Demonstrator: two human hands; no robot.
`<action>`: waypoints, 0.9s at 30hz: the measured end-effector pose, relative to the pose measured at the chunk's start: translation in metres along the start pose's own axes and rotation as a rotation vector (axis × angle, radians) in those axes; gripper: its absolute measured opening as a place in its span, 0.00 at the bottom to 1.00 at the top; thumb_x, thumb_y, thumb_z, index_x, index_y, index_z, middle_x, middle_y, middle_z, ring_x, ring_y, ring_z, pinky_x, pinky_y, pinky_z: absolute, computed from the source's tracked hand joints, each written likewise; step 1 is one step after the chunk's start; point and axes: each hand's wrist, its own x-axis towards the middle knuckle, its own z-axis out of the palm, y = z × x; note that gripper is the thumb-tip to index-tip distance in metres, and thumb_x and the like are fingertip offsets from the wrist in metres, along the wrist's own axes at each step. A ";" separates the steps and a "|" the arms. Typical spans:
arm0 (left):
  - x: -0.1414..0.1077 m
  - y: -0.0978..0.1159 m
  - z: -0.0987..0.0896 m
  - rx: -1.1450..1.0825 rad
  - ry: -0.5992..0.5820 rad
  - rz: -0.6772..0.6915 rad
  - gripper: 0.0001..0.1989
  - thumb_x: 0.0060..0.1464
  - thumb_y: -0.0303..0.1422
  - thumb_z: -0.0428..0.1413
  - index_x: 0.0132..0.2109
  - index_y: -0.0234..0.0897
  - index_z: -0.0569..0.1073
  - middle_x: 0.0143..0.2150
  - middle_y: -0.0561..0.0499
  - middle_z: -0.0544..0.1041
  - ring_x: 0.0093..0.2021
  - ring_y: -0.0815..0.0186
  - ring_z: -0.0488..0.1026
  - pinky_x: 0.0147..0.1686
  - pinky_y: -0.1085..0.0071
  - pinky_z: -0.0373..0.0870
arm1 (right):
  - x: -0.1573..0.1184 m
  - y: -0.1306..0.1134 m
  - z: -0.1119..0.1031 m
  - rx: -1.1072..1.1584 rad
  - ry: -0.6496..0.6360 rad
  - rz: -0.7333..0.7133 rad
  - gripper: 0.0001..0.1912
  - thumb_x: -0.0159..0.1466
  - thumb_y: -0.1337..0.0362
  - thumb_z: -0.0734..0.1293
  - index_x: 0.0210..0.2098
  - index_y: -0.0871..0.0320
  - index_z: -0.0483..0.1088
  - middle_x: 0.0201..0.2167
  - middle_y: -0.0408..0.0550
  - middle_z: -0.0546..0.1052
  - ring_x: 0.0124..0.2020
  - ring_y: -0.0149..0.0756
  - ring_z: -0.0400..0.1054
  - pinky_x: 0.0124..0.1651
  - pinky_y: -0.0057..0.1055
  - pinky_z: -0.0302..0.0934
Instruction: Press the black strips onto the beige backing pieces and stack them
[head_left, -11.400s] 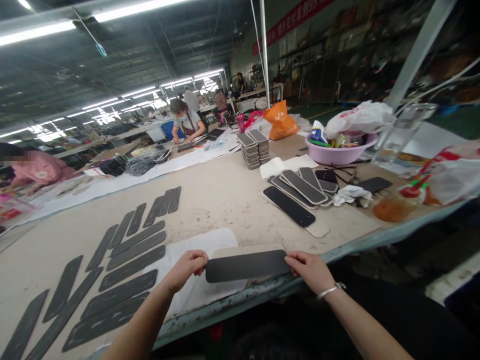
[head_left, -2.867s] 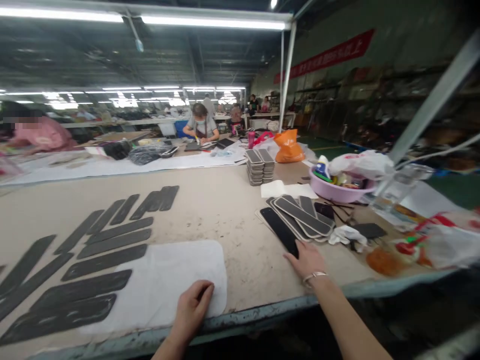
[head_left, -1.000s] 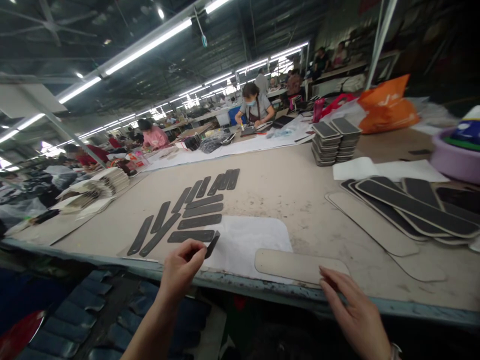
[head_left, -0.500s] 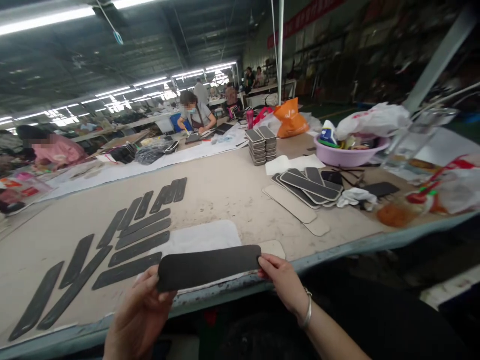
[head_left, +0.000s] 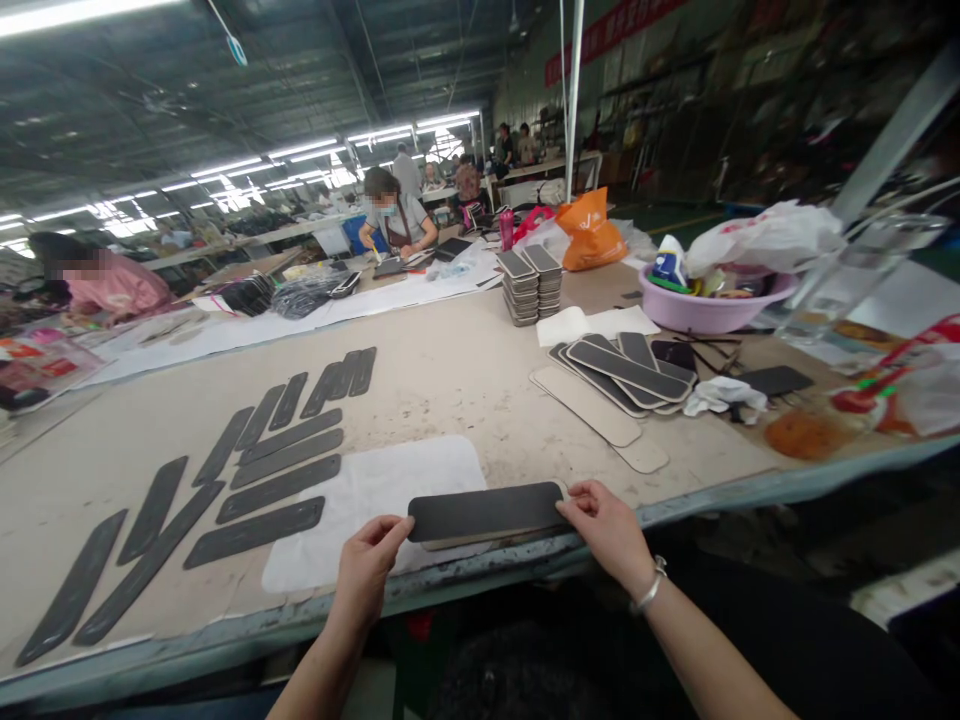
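A long black strip with rounded corners (head_left: 486, 511) lies over a pale board (head_left: 495, 541) at the table's front edge. My left hand (head_left: 367, 565) pinches the strip's left end, and my right hand (head_left: 611, 535), with a bracelet on the wrist, pinches its right end. Under and left of the strip is a white sheet (head_left: 375, 478). Several dark strips (head_left: 255, 533) are laid out on the left of the table. Black pieces with pale edges (head_left: 626, 370) form a loose pile at the right, with pale boards (head_left: 585, 405) beside it.
Stacks of edged pieces (head_left: 531, 288), an orange bag (head_left: 592, 230), a purple basin (head_left: 716, 305) and a container of orange-brown stuff (head_left: 806, 435) stand at the back and right. People (head_left: 397, 215) work across the table. A metal pole (head_left: 574, 100) rises behind.
The black strip has moved right and down onto the pale board, flatter than before. Both my hands have shifted right with it, uncovering more of the white sheet.
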 end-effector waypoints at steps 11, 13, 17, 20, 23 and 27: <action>0.017 -0.015 0.010 0.493 -0.056 0.085 0.17 0.45 0.46 0.54 0.26 0.34 0.74 0.20 0.53 0.71 0.23 0.68 0.66 0.22 0.76 0.58 | 0.018 0.001 -0.005 -0.342 -0.011 0.019 0.08 0.52 0.57 0.64 0.26 0.54 0.67 0.21 0.39 0.74 0.27 0.32 0.68 0.32 0.28 0.55; 0.017 -0.018 0.008 0.594 -0.076 0.125 0.16 0.48 0.44 0.53 0.26 0.35 0.73 0.20 0.54 0.71 0.23 0.68 0.66 0.22 0.76 0.58 | 0.018 0.000 -0.006 -0.364 -0.038 0.017 0.08 0.52 0.56 0.64 0.27 0.54 0.68 0.22 0.39 0.75 0.27 0.33 0.68 0.32 0.29 0.56; 0.018 -0.018 0.009 0.725 -0.076 0.161 0.12 0.49 0.39 0.52 0.27 0.36 0.74 0.21 0.53 0.72 0.24 0.68 0.68 0.25 0.75 0.59 | 0.021 0.004 -0.008 -0.414 -0.059 0.011 0.11 0.52 0.52 0.63 0.28 0.53 0.69 0.24 0.40 0.76 0.28 0.35 0.69 0.30 0.30 0.56; 0.020 -0.017 0.012 0.782 -0.065 0.169 0.10 0.49 0.38 0.53 0.27 0.37 0.74 0.22 0.53 0.73 0.25 0.68 0.69 0.26 0.74 0.59 | 0.026 0.012 -0.008 -0.447 -0.077 0.000 0.13 0.51 0.50 0.63 0.28 0.52 0.69 0.24 0.41 0.76 0.28 0.36 0.70 0.29 0.30 0.56; 0.021 -0.016 0.013 0.834 -0.057 0.195 0.10 0.50 0.36 0.52 0.28 0.37 0.74 0.23 0.52 0.73 0.27 0.67 0.69 0.28 0.73 0.59 | 0.028 0.015 -0.007 -0.468 -0.098 -0.014 0.14 0.52 0.49 0.63 0.29 0.53 0.70 0.25 0.42 0.76 0.28 0.37 0.70 0.30 0.31 0.57; 0.021 -0.015 0.016 0.881 -0.070 0.242 0.10 0.53 0.35 0.51 0.28 0.37 0.73 0.24 0.51 0.74 0.28 0.66 0.70 0.29 0.72 0.58 | 0.027 0.013 -0.006 -0.479 -0.104 -0.018 0.14 0.53 0.50 0.62 0.29 0.53 0.69 0.25 0.42 0.76 0.28 0.37 0.70 0.30 0.31 0.56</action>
